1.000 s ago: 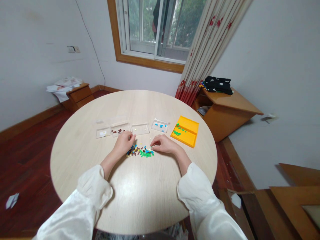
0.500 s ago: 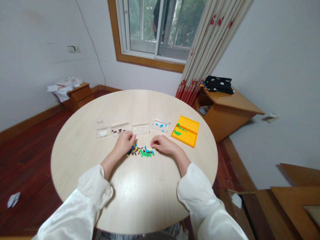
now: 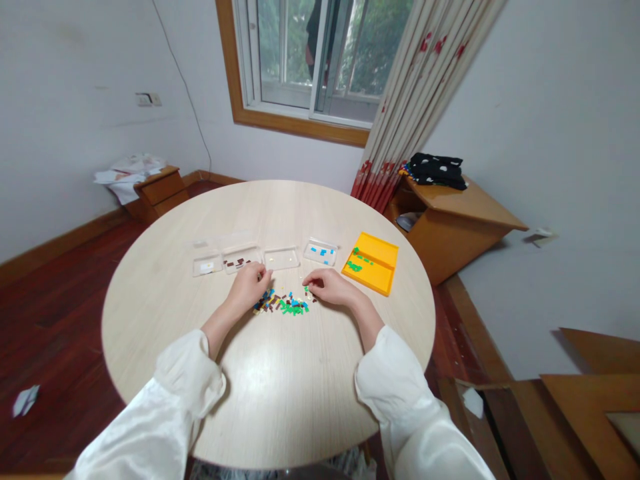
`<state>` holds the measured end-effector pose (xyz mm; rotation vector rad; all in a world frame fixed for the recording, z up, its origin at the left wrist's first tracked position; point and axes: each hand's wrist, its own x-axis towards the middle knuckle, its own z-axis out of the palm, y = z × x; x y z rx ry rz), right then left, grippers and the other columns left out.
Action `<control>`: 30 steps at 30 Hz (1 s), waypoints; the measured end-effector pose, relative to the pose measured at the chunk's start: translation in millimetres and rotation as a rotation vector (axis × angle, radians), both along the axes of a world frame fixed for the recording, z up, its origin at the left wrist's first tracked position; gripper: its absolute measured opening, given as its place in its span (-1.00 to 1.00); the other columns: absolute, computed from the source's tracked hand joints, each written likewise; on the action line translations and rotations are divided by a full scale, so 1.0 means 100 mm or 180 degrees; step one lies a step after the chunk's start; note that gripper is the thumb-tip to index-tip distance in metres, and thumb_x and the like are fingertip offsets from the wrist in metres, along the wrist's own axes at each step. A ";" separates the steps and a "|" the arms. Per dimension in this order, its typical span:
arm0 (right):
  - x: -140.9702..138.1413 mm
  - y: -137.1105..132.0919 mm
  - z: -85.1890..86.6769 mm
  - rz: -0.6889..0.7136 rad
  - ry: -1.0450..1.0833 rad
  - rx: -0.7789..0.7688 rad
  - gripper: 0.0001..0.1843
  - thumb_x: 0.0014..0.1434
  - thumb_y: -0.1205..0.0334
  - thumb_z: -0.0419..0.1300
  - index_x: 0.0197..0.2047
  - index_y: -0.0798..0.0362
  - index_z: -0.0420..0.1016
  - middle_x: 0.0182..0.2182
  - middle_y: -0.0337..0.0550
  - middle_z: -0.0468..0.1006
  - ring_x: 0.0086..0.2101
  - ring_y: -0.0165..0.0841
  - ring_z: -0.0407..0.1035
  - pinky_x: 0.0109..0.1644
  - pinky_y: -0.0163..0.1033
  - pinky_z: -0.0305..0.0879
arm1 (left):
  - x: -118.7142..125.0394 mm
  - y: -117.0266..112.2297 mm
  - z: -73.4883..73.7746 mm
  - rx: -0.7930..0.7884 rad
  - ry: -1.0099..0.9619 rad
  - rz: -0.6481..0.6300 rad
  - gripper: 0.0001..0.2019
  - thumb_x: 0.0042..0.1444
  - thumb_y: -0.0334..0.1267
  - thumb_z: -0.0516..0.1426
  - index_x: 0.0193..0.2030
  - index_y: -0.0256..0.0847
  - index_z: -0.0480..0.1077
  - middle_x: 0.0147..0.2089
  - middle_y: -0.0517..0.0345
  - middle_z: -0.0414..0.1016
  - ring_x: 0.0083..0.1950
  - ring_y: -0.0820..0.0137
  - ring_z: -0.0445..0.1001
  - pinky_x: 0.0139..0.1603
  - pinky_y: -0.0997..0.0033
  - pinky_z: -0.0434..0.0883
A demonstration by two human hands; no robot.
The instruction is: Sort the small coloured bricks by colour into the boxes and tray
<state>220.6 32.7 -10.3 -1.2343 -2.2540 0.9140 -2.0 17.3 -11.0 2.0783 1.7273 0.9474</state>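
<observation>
Lying on the table, the pieces have the left hand at ten o'clock and the right hand at two, fingers curled (any hold or gap, I cannot tell).

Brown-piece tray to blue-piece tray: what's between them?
One transparent tray with small pale pieces sits between the brown-piece tray and blue-piece tray, seen in the head view.

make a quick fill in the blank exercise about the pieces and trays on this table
The pieces in the orange box are ____ in colour. Those in the clear tray beside that box are ____ in colour. The person's hand nearer the orange box is the ____ one.

Missing words: green; blue; right.
</observation>
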 end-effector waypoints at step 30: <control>-0.13 -0.04 0.08 -0.0195 0.0585 0.0311 -0.86 0.08 0.41 0.11 -0.30 0.14 0.48 -0.41 -0.20 0.47 -0.40 -0.47 0.28 -0.28 -0.35 0.18 | 0.13 -0.03 0.01 -0.0532 -0.1414 -0.0432 -0.79 -0.06 -0.16 0.11 -0.51 -0.28 0.42 -0.58 0.18 0.37 -0.52 0.46 0.26 -0.46 0.46 0.17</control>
